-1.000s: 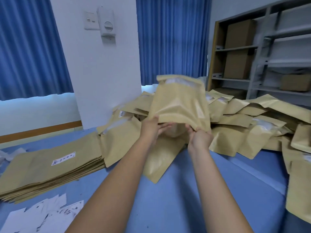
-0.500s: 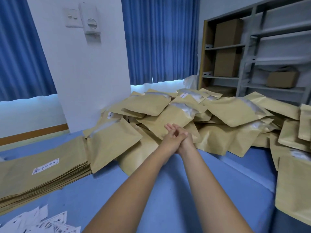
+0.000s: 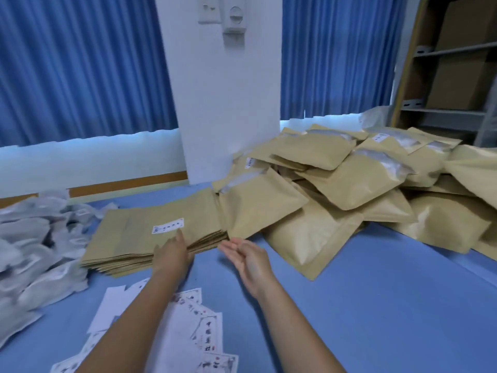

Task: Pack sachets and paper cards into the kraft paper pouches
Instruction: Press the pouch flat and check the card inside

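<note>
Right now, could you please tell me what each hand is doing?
Left hand: open, resting on the stack of flat pouches.
Right hand: open, holding nothing.

Stacked flat pouches [image 3: 134,235] touch a heap of filled pouches [image 3: 349,184].

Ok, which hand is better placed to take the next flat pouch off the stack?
Left. The left hand rests on the stack at its near edge, fingers on top; the right hand hovers palm-up beside it, touching nothing.
</note>
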A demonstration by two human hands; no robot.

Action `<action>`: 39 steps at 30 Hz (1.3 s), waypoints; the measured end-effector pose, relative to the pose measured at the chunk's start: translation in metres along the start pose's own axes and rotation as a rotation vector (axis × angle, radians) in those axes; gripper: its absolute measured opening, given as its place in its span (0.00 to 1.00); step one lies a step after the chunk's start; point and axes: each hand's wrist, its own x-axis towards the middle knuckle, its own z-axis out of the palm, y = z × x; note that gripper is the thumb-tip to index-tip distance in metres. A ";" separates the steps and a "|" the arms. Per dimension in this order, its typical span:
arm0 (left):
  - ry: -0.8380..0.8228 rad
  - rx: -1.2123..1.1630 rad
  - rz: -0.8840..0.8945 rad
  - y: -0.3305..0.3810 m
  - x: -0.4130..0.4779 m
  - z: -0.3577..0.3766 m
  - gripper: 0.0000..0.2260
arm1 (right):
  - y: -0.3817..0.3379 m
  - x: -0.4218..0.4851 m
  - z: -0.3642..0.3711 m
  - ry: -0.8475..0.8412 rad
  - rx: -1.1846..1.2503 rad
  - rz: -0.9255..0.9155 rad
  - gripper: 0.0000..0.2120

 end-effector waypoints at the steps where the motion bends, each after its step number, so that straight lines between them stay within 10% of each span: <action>1: 0.022 0.072 0.034 -0.010 -0.002 0.005 0.19 | 0.014 -0.001 0.005 -0.016 -0.009 0.031 0.13; 6: 0.158 0.144 0.170 -0.034 -0.016 0.002 0.10 | 0.048 0.002 0.032 -0.020 -0.038 0.108 0.12; 12: 0.404 -0.500 0.328 -0.077 -0.059 -0.013 0.10 | 0.040 -0.003 0.054 -0.144 0.019 0.207 0.22; 19: 0.335 -0.703 0.259 -0.108 -0.092 -0.011 0.10 | 0.063 -0.025 0.077 -0.173 -0.328 0.157 0.13; 23: 0.192 -0.753 0.424 -0.089 -0.102 -0.018 0.10 | 0.083 -0.037 0.087 -0.284 -0.165 0.239 0.08; 39: 0.116 -0.631 0.164 -0.089 -0.105 -0.025 0.08 | 0.094 -0.041 0.081 -0.540 -0.031 0.243 0.13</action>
